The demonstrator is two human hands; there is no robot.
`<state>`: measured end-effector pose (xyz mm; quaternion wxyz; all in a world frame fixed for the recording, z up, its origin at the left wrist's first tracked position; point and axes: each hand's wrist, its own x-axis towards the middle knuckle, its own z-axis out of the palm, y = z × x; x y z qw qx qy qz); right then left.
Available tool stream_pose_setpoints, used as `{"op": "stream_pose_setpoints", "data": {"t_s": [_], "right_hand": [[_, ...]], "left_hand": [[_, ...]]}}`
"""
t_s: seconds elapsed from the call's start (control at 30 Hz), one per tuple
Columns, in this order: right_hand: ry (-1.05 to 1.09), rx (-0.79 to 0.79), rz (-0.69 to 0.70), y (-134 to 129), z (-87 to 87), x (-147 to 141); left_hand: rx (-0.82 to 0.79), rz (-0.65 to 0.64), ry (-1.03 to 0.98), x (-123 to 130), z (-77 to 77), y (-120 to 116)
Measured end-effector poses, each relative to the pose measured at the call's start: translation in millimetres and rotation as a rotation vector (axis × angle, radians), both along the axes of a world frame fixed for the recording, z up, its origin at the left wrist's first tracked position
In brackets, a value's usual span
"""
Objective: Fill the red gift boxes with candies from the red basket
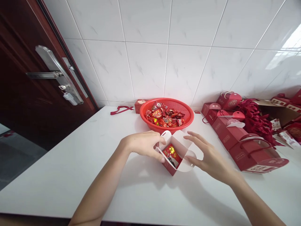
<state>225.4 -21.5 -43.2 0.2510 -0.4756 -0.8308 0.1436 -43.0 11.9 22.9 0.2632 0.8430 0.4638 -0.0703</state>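
head | red box [169, 168] | between left grip [147, 144] and right grip [208, 157]

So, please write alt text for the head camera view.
A left hand grips an open red box with a packet inside, on a white table; the right hand is at its flaps. Behind is a red basket of wrapped packets; to the right, more red boxes.

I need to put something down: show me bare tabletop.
Widest: white tabletop between door, loose ribbon and left forearm. Smaller: between that and right forearm, nearside of the open box; also right forearm to red boxes. Crowded: right rear, with bunched ribbons, and around the basket.
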Motion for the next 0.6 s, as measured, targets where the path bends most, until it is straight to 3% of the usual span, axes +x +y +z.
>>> {"op": "stream_pose_setpoints", "data": {"t_s": [0.23,0.43,0.6], "right_hand": [[0.507,0.173,-0.009,-18,-32.2,-15],[0.483,0.172,0.05,-29,-40.9,-29],[0.543,0.083,0.158,-25,-47.9,-21]], "left_hand": [[-0.001,0.101,-0.084,13,-9.2,4],[0.049,0.174,-0.026,21,-18.9,6],[0.063,0.181,-0.04,26,-21.4,6]]}}
